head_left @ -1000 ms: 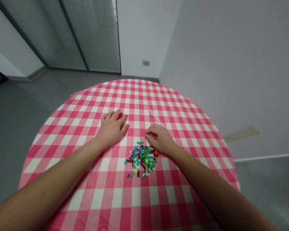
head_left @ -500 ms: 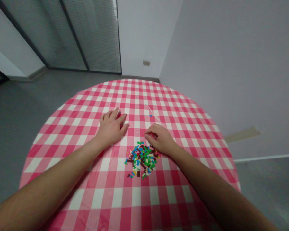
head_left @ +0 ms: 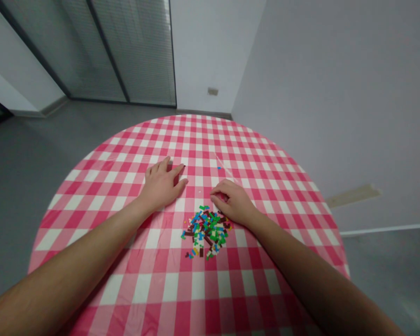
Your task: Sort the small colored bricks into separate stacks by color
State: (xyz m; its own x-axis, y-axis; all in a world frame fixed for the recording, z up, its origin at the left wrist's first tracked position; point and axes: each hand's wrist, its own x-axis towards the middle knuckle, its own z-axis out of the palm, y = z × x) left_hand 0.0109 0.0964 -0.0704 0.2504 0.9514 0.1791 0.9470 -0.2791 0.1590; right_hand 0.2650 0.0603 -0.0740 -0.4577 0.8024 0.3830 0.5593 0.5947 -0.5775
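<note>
My left hand [head_left: 159,185] rests on the checked cloth, fingers spread and nothing in its grasp. Just past the tip of its index finger is a tiny dark brick [head_left: 184,165], touching it or nearly so. My right hand [head_left: 235,201] lies at the upper right edge of a pile of small toy bricks [head_left: 207,232] in green, blue, brown, white and yellow. Its thumb and index finger are curled close together; whether anything is between them I cannot make out. A lone blue brick [head_left: 219,168] lies beyond the right hand. Between the hands sits a tiny whitish speck [head_left: 199,192].
A red and white checked tablecloth [head_left: 133,289] covers the round table. Beyond its far edge stand a white wall [head_left: 203,51] with an outlet [head_left: 213,91] and a glass partition with blinds [head_left: 143,51]. Another wall [head_left: 336,93] runs along the right.
My left hand's index finger has shifted slightly, and the dark brick at its tip has moved a little to the right. My right hand and the pile look the same.
</note>
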